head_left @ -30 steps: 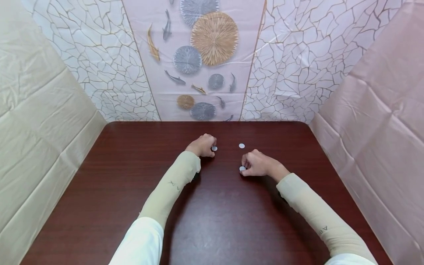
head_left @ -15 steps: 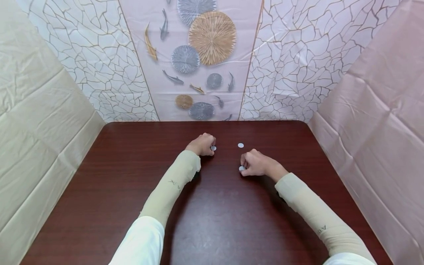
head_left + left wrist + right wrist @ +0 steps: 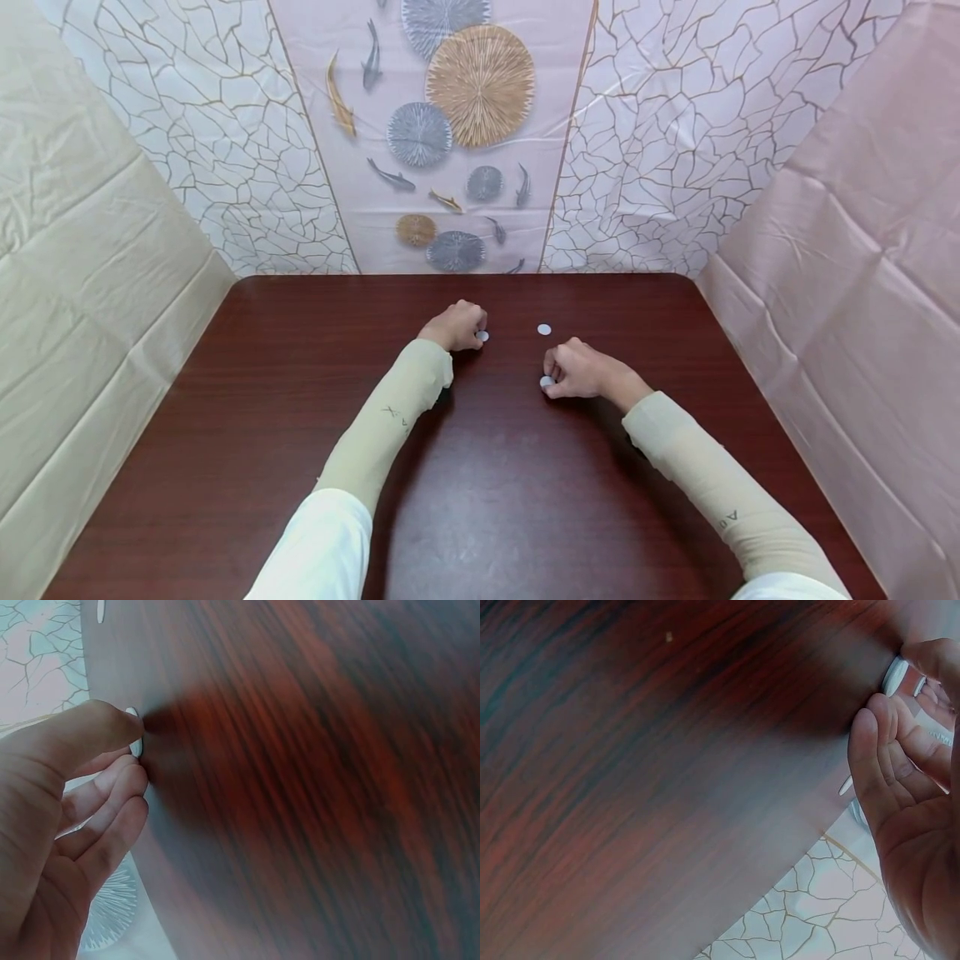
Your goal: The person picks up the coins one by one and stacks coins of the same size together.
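My left hand (image 3: 455, 325) pinches a small white disc (image 3: 483, 336) between thumb and fingers, close to the tabletop at the back middle. The left wrist view shows that white disc (image 3: 136, 735) edge-on at the thumb tip. Nearer to me and to the right, my right hand (image 3: 583, 369) grips a second white disc (image 3: 547, 382) by its edges. In the right wrist view this second disc (image 3: 895, 675) sits between thumb and fingertip, low at the table surface. A third white disc (image 3: 544, 330) lies flat behind the right hand, touched by neither hand.
The dark red-brown wooden table (image 3: 225, 467) has rounded back corners. A patterned curtain (image 3: 630, 167) hangs behind it, and plain pale cloths (image 3: 97, 275) flank both sides. A tiny pale speck (image 3: 669, 636) marks the tabletop in the right wrist view.
The head view has shifted slightly. Both hands stay practically where they were with their discs, and the third disc lies unmoved.
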The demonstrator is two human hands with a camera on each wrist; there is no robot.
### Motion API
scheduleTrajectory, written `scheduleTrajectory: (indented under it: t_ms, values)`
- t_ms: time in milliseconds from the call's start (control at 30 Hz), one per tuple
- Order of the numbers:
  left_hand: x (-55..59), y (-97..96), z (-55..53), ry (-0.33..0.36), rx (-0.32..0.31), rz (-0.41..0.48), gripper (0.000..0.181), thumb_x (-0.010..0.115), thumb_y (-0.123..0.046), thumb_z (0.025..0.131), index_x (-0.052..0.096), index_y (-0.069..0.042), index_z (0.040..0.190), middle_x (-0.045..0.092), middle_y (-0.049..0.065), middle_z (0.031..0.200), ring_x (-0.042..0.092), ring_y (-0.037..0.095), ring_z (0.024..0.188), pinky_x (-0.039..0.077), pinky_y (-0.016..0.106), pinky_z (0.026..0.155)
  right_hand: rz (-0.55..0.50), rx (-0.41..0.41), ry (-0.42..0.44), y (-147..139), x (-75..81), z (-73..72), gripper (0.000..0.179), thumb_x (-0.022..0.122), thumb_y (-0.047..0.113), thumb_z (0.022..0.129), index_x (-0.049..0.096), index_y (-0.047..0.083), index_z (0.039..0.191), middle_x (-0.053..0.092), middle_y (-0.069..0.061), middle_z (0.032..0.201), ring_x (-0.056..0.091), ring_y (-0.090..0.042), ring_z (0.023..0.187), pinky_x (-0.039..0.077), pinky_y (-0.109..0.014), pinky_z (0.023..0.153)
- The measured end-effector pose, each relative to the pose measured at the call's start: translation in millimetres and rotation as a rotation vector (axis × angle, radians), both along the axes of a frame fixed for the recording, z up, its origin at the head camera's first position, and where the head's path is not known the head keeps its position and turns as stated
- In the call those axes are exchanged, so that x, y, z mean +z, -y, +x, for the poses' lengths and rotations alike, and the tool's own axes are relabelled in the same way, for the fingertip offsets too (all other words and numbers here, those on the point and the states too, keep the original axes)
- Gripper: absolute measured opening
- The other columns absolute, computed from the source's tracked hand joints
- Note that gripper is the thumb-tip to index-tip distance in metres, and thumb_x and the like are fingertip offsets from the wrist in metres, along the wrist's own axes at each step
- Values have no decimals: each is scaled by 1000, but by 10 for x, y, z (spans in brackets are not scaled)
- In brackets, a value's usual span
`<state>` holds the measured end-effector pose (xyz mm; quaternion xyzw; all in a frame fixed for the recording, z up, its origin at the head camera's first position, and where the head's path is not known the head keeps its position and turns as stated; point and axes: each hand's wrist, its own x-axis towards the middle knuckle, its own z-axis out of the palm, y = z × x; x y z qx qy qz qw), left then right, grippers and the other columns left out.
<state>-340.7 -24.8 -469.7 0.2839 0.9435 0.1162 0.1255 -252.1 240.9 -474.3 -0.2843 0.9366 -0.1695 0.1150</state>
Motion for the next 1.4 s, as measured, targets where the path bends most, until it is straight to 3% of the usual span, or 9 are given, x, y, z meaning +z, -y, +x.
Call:
scheduleTrajectory:
  t_ms: [300, 533, 833, 1100, 1400]
  values:
    - [30, -49, -32, -23, -30, -5, 12, 72, -18, 100, 72, -8, 107, 72, 8, 110, 67, 22, 95, 57, 37, 88, 10, -33, 13, -48, 20, -10, 18, 84, 24, 86, 72, 11, 91, 75, 2, 86, 68, -6, 80, 59, -27, 76]
    - [65, -51, -88, -48, -86, -57, 9, 73, -18, 99, 71, -9, 99, 71, 6, 102, 67, 21, 89, 56, 36, 81, 2, -3, -9, -17, 30, -22, 18, 84, 23, 84, 73, 10, 90, 75, 1, 84, 68, -6, 77, 59, -27, 74]
    - [15, -14, -180, -2, -110, -109, 14, 74, -23, 96, 64, -14, 92, 65, 3, 90, 62, 18, 78, 50, 31, 68, -23, -24, 40, 37, -48, -25, 17, 84, 22, 85, 73, 10, 91, 76, 0, 87, 70, -6, 80, 59, -25, 74]
    - [8, -54, -201, -78, -165, -172, 21, 78, -24, 88, 62, -14, 83, 61, 8, 94, 62, 21, 81, 51, 34, 68, -12, -30, 10, 37, -92, -2, 16, 85, 23, 84, 73, 12, 88, 75, 4, 83, 67, -3, 76, 57, -23, 72]
    - [29, -104, -221, -130, -194, -206, 21, 77, -28, 86, 64, -12, 93, 63, 9, 98, 64, 23, 85, 54, 36, 74, 4, -37, 8, -11, -37, -11, 18, 84, 26, 82, 73, 13, 87, 75, 3, 82, 67, -4, 76, 58, -24, 72]
